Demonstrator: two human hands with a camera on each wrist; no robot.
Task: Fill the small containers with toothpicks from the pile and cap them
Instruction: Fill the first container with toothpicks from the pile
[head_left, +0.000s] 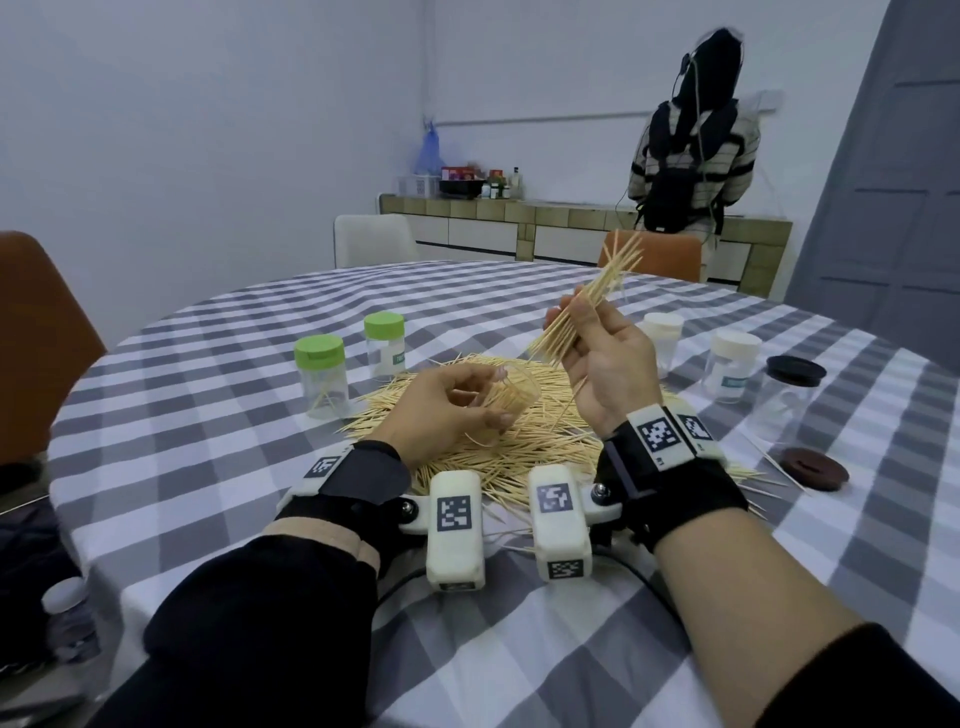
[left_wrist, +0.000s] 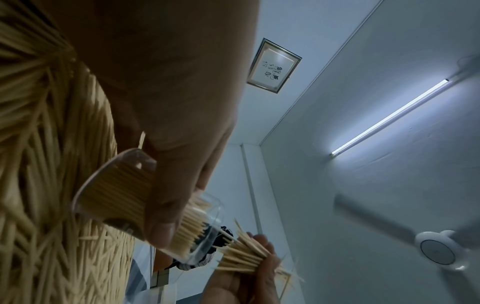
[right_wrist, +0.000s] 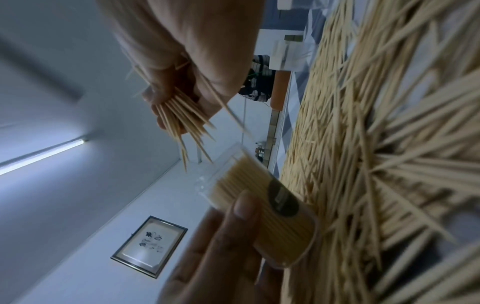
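Head view shows the right hand (head_left: 597, 358) pinching a bundle of toothpicks (head_left: 587, 306) above the pile (head_left: 530, 441), sticks slanting up and away. Down-left, the left hand (head_left: 441, 410) grips an uncapped, nearly full container (head_left: 511, 397), mouth tilted toward the bundle.

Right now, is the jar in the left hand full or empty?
Nearly full. The clear jar in the left hand is packed with toothpicks, uncapped and tipped; the right hand holds more.
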